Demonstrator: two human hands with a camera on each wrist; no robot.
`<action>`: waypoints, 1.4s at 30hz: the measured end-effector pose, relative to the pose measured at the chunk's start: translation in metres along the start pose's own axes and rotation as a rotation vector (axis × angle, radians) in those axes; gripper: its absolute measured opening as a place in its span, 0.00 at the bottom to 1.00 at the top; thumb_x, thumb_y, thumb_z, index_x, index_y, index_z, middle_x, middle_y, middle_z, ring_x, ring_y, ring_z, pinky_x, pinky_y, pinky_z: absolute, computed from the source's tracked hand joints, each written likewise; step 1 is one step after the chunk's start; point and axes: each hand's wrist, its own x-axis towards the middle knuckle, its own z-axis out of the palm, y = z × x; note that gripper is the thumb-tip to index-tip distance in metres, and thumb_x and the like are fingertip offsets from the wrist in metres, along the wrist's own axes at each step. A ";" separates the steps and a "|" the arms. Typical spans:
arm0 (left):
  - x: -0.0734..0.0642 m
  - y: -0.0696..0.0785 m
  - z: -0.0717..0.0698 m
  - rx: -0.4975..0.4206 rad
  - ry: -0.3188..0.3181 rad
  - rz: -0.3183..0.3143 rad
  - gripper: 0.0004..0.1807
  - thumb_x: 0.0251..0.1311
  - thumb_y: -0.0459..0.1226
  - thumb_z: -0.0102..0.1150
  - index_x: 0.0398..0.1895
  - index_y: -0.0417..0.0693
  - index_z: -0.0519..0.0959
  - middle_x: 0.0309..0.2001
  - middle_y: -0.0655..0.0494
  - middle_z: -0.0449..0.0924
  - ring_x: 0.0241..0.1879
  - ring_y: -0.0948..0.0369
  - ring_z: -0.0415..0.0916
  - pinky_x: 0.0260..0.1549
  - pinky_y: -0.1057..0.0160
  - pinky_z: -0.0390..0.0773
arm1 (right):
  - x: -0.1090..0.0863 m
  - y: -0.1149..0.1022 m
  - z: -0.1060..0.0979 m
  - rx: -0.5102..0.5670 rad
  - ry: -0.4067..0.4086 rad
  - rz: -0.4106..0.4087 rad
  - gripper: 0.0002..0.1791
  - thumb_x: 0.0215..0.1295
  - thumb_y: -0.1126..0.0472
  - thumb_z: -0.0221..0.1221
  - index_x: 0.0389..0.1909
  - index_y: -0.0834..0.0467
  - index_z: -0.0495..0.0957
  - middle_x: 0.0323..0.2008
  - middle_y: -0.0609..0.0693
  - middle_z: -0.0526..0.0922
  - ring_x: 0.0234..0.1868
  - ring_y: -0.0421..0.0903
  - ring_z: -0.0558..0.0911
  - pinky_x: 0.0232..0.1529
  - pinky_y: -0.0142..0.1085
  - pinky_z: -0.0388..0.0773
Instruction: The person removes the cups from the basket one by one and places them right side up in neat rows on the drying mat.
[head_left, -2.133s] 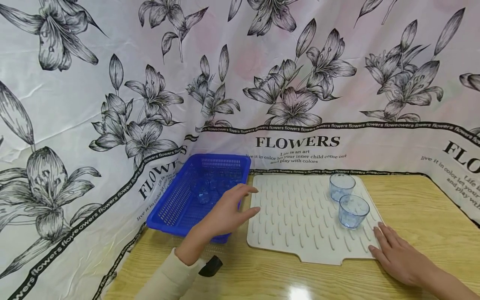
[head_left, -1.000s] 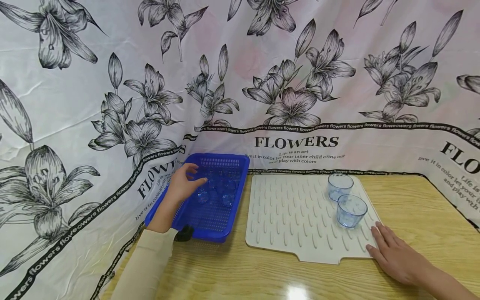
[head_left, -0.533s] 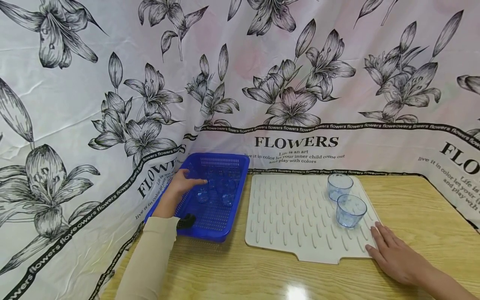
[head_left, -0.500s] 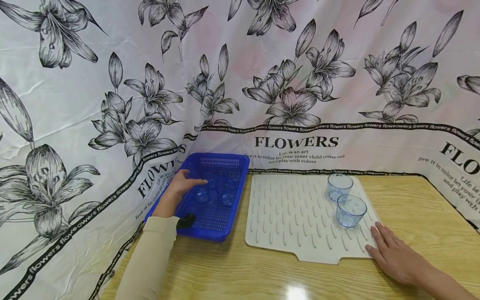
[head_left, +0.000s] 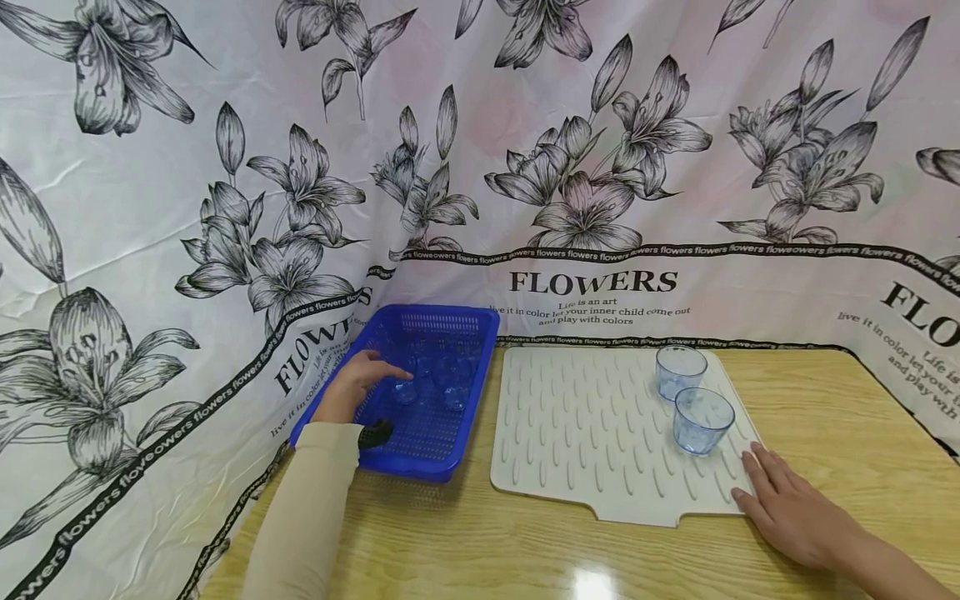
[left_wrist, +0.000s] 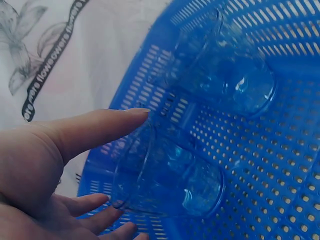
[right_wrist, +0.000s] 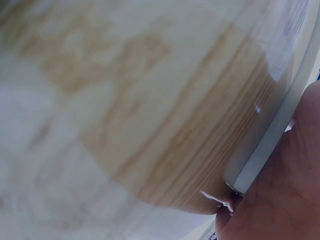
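My left hand (head_left: 358, 382) is inside the blue plastic basket (head_left: 403, 468), thumb stretched out and fingers loosely spread. In the left wrist view, thumb and fingertips are right at the rim of a clear glass (left_wrist: 172, 175) lying on its side. Beyond it lies a second glass (left_wrist: 235, 75) in the basket. My right hand (head_left: 798, 512) rests flat with its fingertips on the right edge of the white ridged drying mat (head_left: 585, 433). Upright on the mat's right side stand two bluish glasses, a rear glass (head_left: 681, 372) and a front glass (head_left: 703, 421).
The wooden table (head_left: 510, 550) carries the basket at left and the mat beside it. A printed flower curtain (head_left: 600, 183) hangs behind and along the left side, close to the basket. A black strap (head_left: 375, 433) is at the left wrist.
My left hand has moved from between basket and mat, leftward and down into the basket among the glasses. My right hand and the two glasses on the mat have stayed put.
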 end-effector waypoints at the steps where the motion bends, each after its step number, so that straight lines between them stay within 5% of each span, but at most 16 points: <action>1: 0.001 -0.001 0.000 0.000 -0.004 -0.009 0.59 0.55 0.37 0.74 0.81 0.36 0.43 0.79 0.31 0.44 0.78 0.36 0.45 0.74 0.36 0.50 | 0.000 0.000 0.000 0.002 -0.001 0.001 0.41 0.83 0.46 0.42 0.72 0.81 0.53 0.74 0.81 0.49 0.74 0.78 0.48 0.59 0.26 0.07; 9: 0.015 -0.012 0.004 0.038 0.009 -0.045 0.56 0.52 0.35 0.76 0.78 0.31 0.50 0.77 0.30 0.51 0.76 0.35 0.49 0.74 0.37 0.52 | 0.000 0.000 -0.001 0.014 -0.007 0.008 0.41 0.83 0.45 0.42 0.73 0.81 0.52 0.74 0.80 0.48 0.74 0.78 0.48 0.62 0.29 0.07; 25: 0.016 -0.018 0.006 0.055 -0.007 -0.007 0.54 0.54 0.39 0.76 0.80 0.38 0.52 0.78 0.37 0.53 0.75 0.35 0.53 0.72 0.33 0.55 | 0.001 -0.001 -0.001 0.027 -0.009 0.016 0.42 0.83 0.45 0.42 0.73 0.81 0.52 0.74 0.81 0.48 0.74 0.79 0.48 0.64 0.35 0.07; 42: 0.015 -0.019 0.007 0.045 -0.009 0.000 0.52 0.57 0.39 0.74 0.80 0.39 0.52 0.79 0.38 0.54 0.75 0.36 0.55 0.72 0.33 0.54 | 0.000 -0.001 0.000 0.019 0.001 0.012 0.41 0.83 0.45 0.43 0.73 0.81 0.53 0.74 0.80 0.49 0.74 0.78 0.49 0.60 0.28 0.07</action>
